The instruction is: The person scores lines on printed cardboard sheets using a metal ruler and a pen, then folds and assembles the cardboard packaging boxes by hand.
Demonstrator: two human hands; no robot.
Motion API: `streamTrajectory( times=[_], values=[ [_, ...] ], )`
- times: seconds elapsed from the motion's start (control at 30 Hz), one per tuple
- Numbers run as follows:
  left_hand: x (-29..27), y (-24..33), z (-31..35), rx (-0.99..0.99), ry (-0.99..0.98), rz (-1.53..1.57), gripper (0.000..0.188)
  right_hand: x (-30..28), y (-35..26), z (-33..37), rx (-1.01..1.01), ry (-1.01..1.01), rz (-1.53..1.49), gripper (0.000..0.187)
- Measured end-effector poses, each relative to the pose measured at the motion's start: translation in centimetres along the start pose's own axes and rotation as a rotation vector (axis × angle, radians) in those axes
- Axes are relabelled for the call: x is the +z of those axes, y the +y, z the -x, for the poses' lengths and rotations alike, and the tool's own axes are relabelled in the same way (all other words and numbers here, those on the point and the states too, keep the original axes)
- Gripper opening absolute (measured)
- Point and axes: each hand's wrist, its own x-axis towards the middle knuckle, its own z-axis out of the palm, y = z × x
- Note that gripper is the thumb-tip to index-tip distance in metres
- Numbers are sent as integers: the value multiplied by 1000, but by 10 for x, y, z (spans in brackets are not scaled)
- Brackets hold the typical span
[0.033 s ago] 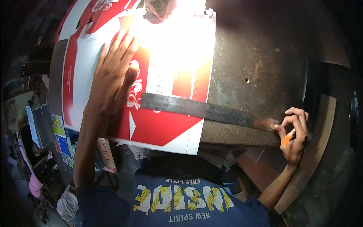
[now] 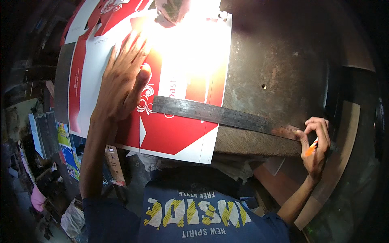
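Observation:
My left hand (image 2: pixel 123 77) lies flat with fingers stretched out on a red and white printed card sheet (image 2: pixel 174 135). Across the lower right of that sheet rests a long metal ruler (image 2: pixel 219 114), its other end reaching out over the dark worktop. My right hand (image 2: pixel 317 143) pinches the ruler's right end between thumb and fingers. A slim orange and white thing (image 2: pixel 311 150), perhaps a pen, is tucked in the same hand; most of it is hidden. Strong glare washes out the upper part of the sheet.
A bright lamp (image 2: pixel 198 14) shines at the top, beside a dark wrapped object (image 2: pixel 173 11). The scratched worktop (image 2: pixel 251 73) has a small hole. Another printed red piece (image 2: pixel 115 14) lies at the upper left. Several colourful printed packs (image 2: pixel 67 150) and a white plastic bag (image 2: pixel 73 220) sit low at left.
The ruler's left end has shifted slightly to the right and up, and it looks sharper. The orange and white thing has turned a little in my right hand. My left hand stays put.

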Motion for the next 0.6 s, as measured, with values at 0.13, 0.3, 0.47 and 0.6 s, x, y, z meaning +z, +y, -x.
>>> streamTrajectory(
  times=[0.13, 0.3, 0.47, 0.6],
  values=[
    [-11, 32, 13, 48, 135, 72, 65, 3, -13, 1, 15, 69, -86, 41],
    [-2, 70, 27, 288, -81, 275, 40, 5, -5, 15, -63, 33, -117, 43],
    [1, 68, 35, 319, -79, 349, 41, 1, -14, 16, -104, 67, -113, 40],
    [-6, 70, 30, 339, -90, 396, 34, 7, -18, 20, -153, 110, -42, 40]
  ],
)
